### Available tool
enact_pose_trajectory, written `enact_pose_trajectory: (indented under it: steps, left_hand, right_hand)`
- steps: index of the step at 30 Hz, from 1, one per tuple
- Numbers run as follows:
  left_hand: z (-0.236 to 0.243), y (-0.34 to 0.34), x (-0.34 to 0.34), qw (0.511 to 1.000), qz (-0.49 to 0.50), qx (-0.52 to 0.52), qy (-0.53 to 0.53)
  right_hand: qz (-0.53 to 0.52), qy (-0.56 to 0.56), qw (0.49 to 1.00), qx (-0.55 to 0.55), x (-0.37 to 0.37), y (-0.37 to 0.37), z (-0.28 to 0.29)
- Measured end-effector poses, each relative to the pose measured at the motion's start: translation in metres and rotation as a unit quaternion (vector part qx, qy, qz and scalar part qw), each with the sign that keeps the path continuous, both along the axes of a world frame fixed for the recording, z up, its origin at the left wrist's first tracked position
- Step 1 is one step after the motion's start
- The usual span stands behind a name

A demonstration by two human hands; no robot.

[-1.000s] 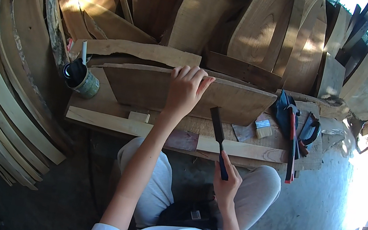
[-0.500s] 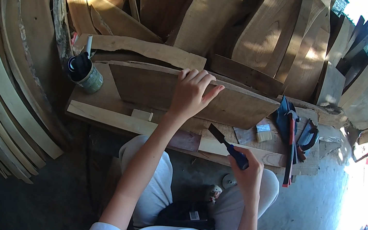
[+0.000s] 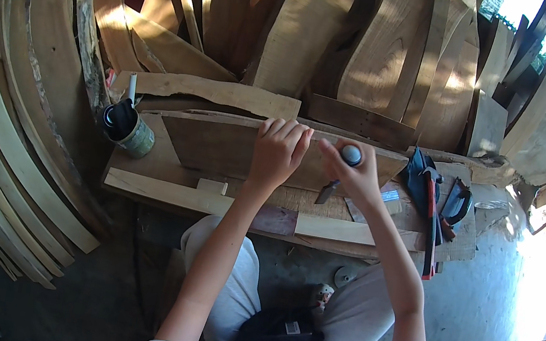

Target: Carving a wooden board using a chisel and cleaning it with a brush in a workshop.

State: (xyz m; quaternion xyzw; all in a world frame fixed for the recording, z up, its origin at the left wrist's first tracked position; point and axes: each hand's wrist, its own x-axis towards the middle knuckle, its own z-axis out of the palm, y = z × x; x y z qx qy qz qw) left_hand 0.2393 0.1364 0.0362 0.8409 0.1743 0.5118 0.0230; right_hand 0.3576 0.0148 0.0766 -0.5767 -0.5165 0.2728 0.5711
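Note:
My left hand [image 3: 279,153] is closed over the upper edge of a brown wooden board [image 3: 211,149] that stands on its long edge on the bench. Held in my right hand [image 3: 359,178] is a chisel with a dark blue handle [image 3: 351,155], its butt end facing up. The dark flat blade [image 3: 326,193] points down in front of the board's face. Both hands are close together, a small gap between them. Nearer to me lies a pale wooden strip [image 3: 167,190] with a small pale block [image 3: 212,187] behind it.
A tin [image 3: 139,140] holding dark items stands at the bench's left. To the right lie a red-and-black saw [image 3: 431,220], another dark-handled tool [image 3: 458,203] and a partly covered brush [image 3: 392,205]. Planks [image 3: 312,31] lean behind; long curved-looking strips [image 3: 14,147] stand left.
My right hand has risen and moved forward and left with the chisel, whose blade has swung from pointing away to pointing down. My left hand stays on the board's upper edge.

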Motion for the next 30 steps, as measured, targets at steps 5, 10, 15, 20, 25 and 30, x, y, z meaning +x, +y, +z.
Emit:
enact_pose_trajectory:
  steps: [5, 10, 15, 20, 25, 30]
  left_hand:
    - [-0.001, 0.001, -0.006, 1.000, 0.018, 0.004, 0.018]
    - [0.003, -0.007, -0.001, 1.000, 0.013, 0.000, 0.021]
    - [0.003, -0.012, -0.007, 0.999, 0.035, -0.004, 0.024]
    - [0.003, -0.011, -0.004, 0.998, 0.040, 0.003, 0.038]
    - [0.001, -0.010, -0.004, 0.998, 0.032, -0.018, 0.055]
    - [0.010, -0.013, -0.006, 0.997, 0.008, -0.021, 0.071]
  right_hand:
    - [-0.126, 0.154, 0.955, 0.218, 0.028, -0.032, 0.079]
    - [-0.175, 0.282, 0.887, 0.322, 0.081, -0.088, 0.088]
    - [-0.220, 0.371, 0.808, 0.402, 0.127, -0.121, 0.073]
    - [-0.309, 0.434, 0.742, 0.406, 0.157, -0.128, 0.055]
    - [-0.314, 0.477, 0.722, 0.390, 0.161, -0.110, 0.038]
    - [-0.337, 0.499, 0.702, 0.379, 0.163, -0.107, 0.037]
